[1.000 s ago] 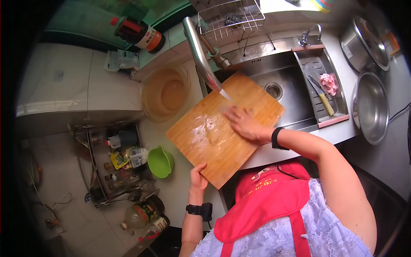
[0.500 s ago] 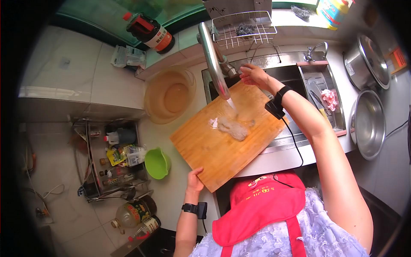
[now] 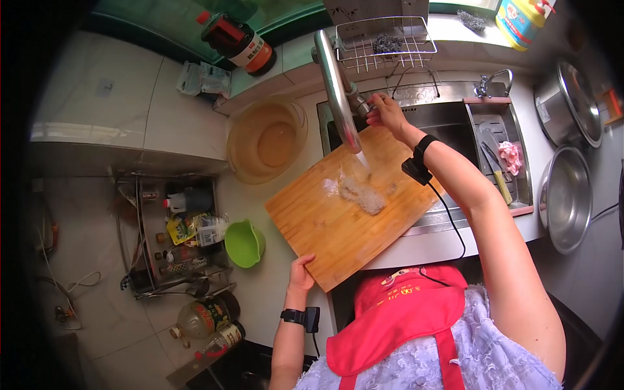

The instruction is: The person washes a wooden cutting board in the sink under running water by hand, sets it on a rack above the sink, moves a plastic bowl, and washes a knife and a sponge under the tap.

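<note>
A wooden cutting board lies tilted across the front of the sink. My left hand grips its near-left corner, thumb on the top face. At the faucet, my right hand has its fingers closed around the handle at the side. Water runs from the spout onto the board. Below the stream lies a pale greyish wet patch; whether it is a cloth or pooled water I cannot tell.
Left of the board are a beige basin and a green bowl. A knife and pink cloth lie in the side tray. Metal basin and lidded pot stand right; a wire rack is behind.
My right hand has gone from spread fingers near the faucet to fingers closed at its handle. The left hand keeps its hold on the board. The view has shifted slightly.
</note>
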A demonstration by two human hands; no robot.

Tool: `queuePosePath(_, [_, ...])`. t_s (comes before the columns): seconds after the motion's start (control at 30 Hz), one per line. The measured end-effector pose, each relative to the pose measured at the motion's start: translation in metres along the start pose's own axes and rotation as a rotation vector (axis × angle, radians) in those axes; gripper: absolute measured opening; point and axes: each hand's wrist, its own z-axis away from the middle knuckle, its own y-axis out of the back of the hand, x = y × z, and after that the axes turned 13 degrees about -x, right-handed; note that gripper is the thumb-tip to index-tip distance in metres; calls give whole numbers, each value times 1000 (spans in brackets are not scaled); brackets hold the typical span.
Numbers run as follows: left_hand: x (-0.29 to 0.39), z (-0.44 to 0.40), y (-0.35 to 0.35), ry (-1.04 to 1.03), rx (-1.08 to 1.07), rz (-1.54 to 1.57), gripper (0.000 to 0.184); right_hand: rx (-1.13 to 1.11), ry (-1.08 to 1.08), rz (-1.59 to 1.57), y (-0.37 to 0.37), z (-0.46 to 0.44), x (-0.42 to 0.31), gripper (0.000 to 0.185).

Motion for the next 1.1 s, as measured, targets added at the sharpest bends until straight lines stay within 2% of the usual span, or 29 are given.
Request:
queuePosePath(0.43, [1, 0, 0, -1, 5, -13, 52, -61, -71, 40, 8, -7, -7, 43])
queuePosePath(1.1, [0, -2, 2, -15, -29, -29, 51, -15, -89, 82, 9, -8, -8, 38])
